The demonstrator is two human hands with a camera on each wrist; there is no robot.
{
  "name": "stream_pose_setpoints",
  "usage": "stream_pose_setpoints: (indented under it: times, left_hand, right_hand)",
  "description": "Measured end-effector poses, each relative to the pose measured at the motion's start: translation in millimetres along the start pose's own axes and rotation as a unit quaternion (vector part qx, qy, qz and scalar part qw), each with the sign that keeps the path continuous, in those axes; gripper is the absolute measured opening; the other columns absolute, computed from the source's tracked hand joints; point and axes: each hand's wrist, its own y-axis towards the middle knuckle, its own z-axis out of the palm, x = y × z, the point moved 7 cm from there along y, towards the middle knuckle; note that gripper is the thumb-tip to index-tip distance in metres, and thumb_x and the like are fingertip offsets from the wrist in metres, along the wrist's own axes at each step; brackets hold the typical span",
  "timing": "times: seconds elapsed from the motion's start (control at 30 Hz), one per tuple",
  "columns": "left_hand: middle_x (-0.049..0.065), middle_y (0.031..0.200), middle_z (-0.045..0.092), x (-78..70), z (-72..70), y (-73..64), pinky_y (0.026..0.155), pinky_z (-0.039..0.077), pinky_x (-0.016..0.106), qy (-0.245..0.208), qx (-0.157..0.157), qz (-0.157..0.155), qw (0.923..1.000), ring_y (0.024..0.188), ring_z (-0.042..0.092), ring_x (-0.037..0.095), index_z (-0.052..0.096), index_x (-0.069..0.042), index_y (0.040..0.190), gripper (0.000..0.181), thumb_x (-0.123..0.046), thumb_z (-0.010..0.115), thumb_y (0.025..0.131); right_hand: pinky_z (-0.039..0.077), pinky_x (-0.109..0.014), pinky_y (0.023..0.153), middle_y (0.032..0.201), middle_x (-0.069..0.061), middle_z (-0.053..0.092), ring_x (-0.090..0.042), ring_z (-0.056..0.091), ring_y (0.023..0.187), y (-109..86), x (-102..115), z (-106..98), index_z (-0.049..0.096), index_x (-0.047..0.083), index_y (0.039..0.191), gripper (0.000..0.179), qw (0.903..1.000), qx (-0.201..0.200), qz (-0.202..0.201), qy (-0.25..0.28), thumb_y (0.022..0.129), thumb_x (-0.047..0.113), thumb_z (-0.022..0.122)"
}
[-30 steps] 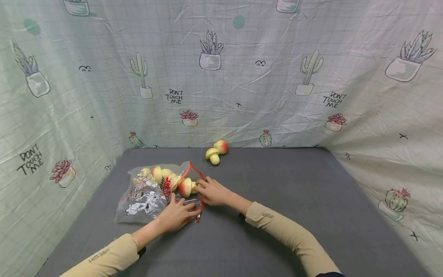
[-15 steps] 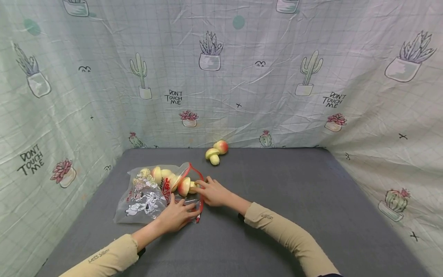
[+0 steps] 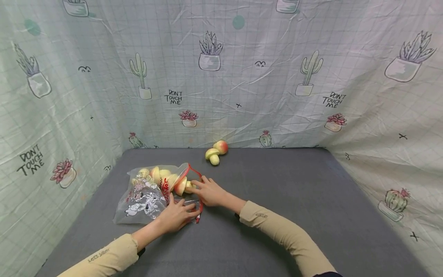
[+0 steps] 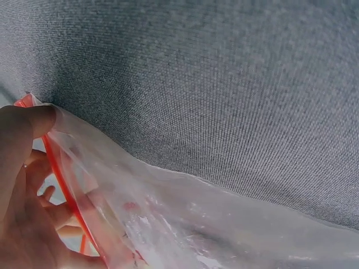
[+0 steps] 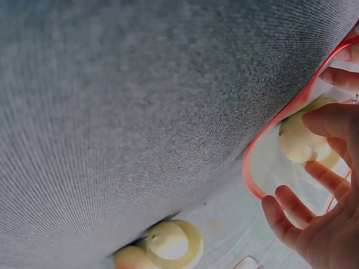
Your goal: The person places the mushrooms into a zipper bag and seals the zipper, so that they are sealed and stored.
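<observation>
Mushroom (image 3: 180, 186) slid inward, R hand (image 3: 209, 192) pinching it, L hand (image 3: 177, 216) pinching bag (image 3: 138, 217); curtain (image 3: 238, 69): "DON'T TOUCH ME".

soft, even light — faint shadows under the sleeves (image 3: 287, 234), glints on the bag (image 4: 224, 224), wrist views slightly blurred.

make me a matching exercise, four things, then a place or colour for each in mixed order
1. left hand
2. right hand
3. two loose mushrooms
4. tabletop

A. dark grey
B. at the mushroom in the mouth of the bag
C. by the tabletop's far edge
D. holding the red edge at the bag's near corner

Pairs: 1-D, 2-B, 3-C, 4-A
</observation>
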Motion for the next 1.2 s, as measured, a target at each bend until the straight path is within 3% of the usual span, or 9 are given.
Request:
stream_pose_setpoints:
  times: [0.23, 0.7, 1.0, 1.2]
  left_hand:
    - [-0.007, 0.117, 0.058, 0.6, 1.4, -0.5, 0.076, 0.038, 0.067, -0.009, 0.008, -0.004, 0.9999, 0.095, 0.055, 0.026, 0.052, -0.038, 0.121, 0.038, -0.039, 0.056, 0.083]
    - [-0.007, 0.116, 0.058, 1.1, -0.9, 0.5, 0.078, 0.039, 0.065, 0.01, -0.004, 0.012, 0.9999, 0.088, 0.056, 0.021, 0.052, -0.039, 0.122, 0.039, -0.039, 0.056, 0.083]
    - [-0.007, 0.116, 0.058, 0.8, 0.3, 0.9, 0.079, 0.038, 0.065, 0.008, -0.01, 0.016, 0.9998, 0.087, 0.056, 0.02, 0.052, -0.038, 0.121, 0.039, -0.04, 0.056, 0.083]
    - [-0.007, 0.115, 0.058, 0.6, -0.3, 0.3, 0.079, 0.038, 0.065, 0.013, -0.021, 0.016, 0.9996, 0.085, 0.056, 0.02, 0.053, -0.038, 0.12, 0.038, -0.04, 0.057, 0.082]
  right_hand:
    - [0.046, -0.031, 0.068, 0.134, 0.001, 0.04, -0.021, 0.045, 0.097, 5.0, 2.1, 0.7, 0.035, 0.032, 0.136, 0.055, 0.9999, 0.003, -0.005, -0.015, 0.086, 0.023, 0.053]
    - [0.043, -0.029, 0.065, 0.134, 0.002, 0.041, -0.019, 0.044, 0.092, 11.6, 3.5, 3.1, 0.037, 0.032, 0.135, 0.055, 0.9998, -0.014, -0.014, -0.007, 0.084, 0.028, 0.056]
    - [0.045, -0.028, 0.068, 0.138, 0.004, 0.037, -0.018, 0.047, 0.1, 12.8, 2.0, 10.1, 0.032, 0.035, 0.137, 0.058, 0.9984, -0.016, -0.013, -0.052, 0.084, 0.046, 0.054]
    - [0.045, -0.028, 0.07, 0.138, 0.006, 0.039, -0.015, 0.047, 0.103, 14.2, 2.9, 8.0, 0.034, 0.03, 0.136, 0.06, 0.9979, -0.02, -0.008, -0.06, 0.082, 0.048, 0.054]
